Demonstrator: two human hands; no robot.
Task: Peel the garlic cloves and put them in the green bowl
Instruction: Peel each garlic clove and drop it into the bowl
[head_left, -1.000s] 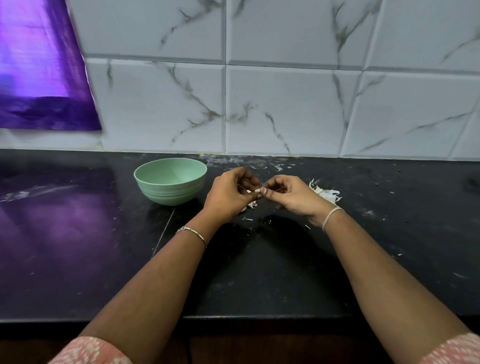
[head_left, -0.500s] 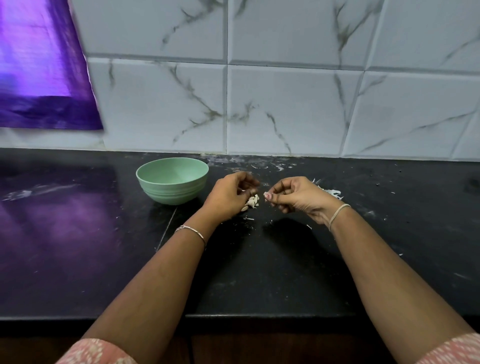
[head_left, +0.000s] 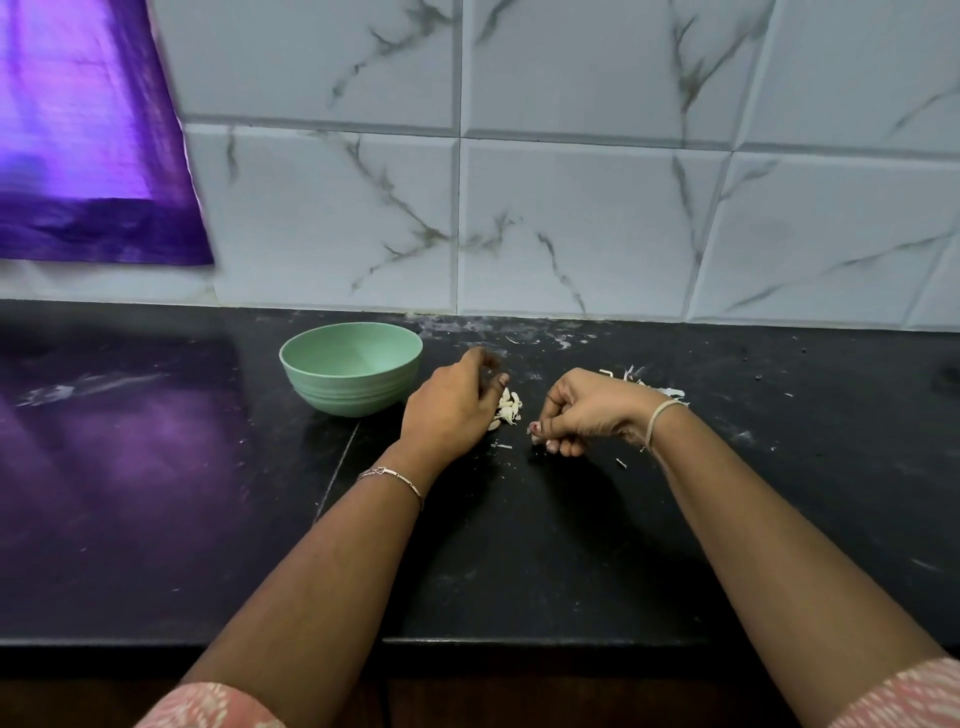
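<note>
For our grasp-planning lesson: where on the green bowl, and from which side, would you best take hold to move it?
Probably pinch the rim of the green bowl on its left, thumb outside, fingers inside. It stands upright and open, looks too wide to wrap, and the left hand and garlic cloves crowd its right.

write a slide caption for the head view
Left hand and right hand, fingers curled, flank a small pile of garlic cloves on a black counter, green bowl just left of them.
</note>
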